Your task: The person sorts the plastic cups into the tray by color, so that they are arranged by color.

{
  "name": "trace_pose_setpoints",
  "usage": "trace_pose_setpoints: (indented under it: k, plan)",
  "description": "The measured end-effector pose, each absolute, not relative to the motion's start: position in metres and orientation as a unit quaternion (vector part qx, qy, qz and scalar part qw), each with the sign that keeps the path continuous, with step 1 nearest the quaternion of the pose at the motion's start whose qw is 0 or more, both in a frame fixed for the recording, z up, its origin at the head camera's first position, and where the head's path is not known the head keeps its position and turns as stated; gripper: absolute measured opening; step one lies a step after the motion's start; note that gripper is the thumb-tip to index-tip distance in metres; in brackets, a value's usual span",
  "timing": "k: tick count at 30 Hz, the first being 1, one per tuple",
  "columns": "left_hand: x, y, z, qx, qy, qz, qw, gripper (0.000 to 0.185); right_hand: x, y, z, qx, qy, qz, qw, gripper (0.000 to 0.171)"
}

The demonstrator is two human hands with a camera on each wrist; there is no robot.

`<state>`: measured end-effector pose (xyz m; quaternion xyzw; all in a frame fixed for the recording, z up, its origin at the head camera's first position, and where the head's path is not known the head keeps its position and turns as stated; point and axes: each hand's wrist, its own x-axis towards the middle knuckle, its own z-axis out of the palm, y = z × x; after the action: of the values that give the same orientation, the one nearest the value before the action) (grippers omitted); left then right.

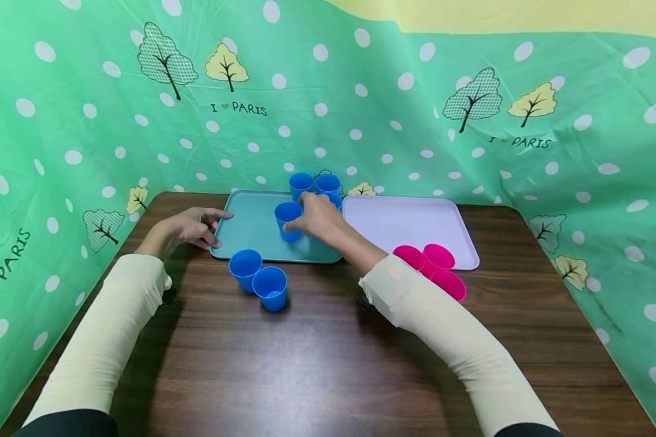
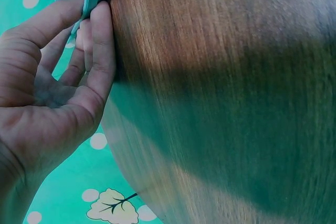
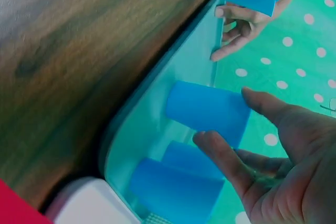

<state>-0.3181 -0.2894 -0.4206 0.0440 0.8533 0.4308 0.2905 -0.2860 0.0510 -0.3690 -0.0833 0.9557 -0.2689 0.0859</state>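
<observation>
The right hand (image 1: 318,216) had its thumb and fingers (image 3: 220,156) spread loosely around the rim of a small blue plastic cup (image 1: 288,220), touching or just about touching it but not really clamped on; the wrist view showed the fingers fairly straight with a gap to the thumb. That cup stood upright on a teal rectangular plastic tray (image 1: 251,230), roughly mid-tray toward its right side. The left hand (image 1: 188,227) was over on the tray's left edge, thumb on top of the lip and fingers (image 2: 100,51) curled under it, pinching the rim against the dark wood-grain table (image 1: 328,364). Moving outward from the right hand, three more blue cups (image 1: 314,184) sat bunched at the tray's back right corner, right behind the knuckles, one of them mostly hidden by the hand, so that corner was pretty crowded. In front of the tray, on the bare table, two blue cups (image 1: 258,279) stood touching each other. Just beside the teal tray on the right was a pale lilac plastic tray (image 1: 404,224), the two trays nearly edge to edge. At its front right corner sat three pink plastic cups (image 1: 432,267) clustered together, partly blocked by the cream sleeve (image 1: 443,328) of the right forearm, which crossed in front of them. So the count was six blue cups, three pink ones, two trays. A green polka-dot cloth with tree prints (image 1: 87,121) walled in the table on three sides.
</observation>
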Motion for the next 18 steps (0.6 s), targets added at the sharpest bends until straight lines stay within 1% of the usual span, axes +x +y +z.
trace_pose_setpoints:
  k: [3, 5, 7, 9, 11, 13, 16, 18]
  plan:
    - [-0.319, -0.289, -0.421, 0.045, 0.853, 0.43, 0.291, 0.095, -0.288, 0.052, -0.367, -0.096, 0.958, -0.257, 0.085, 0.074]
    - [-0.319, -0.289, -0.421, 0.044, 0.853, 0.43, 0.292, 0.096, -0.278, 0.049, -0.352, -0.1, 0.959, -0.252, 0.083, 0.058]
    - [-0.319, -0.289, -0.422, 0.044, 0.853, 0.43, 0.293, 0.096, -0.279, 0.048, -0.35, -0.11, 0.958, -0.251, 0.079, 0.05]
    - [-0.319, -0.289, -0.422, 0.044, 0.852, 0.431, 0.294, 0.097, -0.279, 0.047, -0.347, -0.122, 0.96, -0.244, 0.068, 0.048]
    - [-0.32, -0.289, -0.422, 0.044, 0.852, 0.431, 0.293, 0.097, -0.279, 0.045, -0.345, -0.141, 0.961, -0.231, 0.06, 0.049]
    - [-0.32, -0.289, -0.422, 0.042, 0.852, 0.431, 0.293, 0.097, -0.28, 0.044, -0.343, -0.163, 0.96, -0.218, 0.057, 0.057]
    - [-0.319, -0.289, -0.423, 0.04, 0.853, 0.432, 0.292, 0.096, -0.282, 0.043, -0.342, -0.191, 0.959, -0.197, 0.062, 0.069]
    - [-0.319, -0.288, -0.423, 0.04, 0.852, 0.432, 0.292, 0.096, -0.284, 0.043, -0.342, -0.203, 0.958, -0.19, 0.071, 0.071]
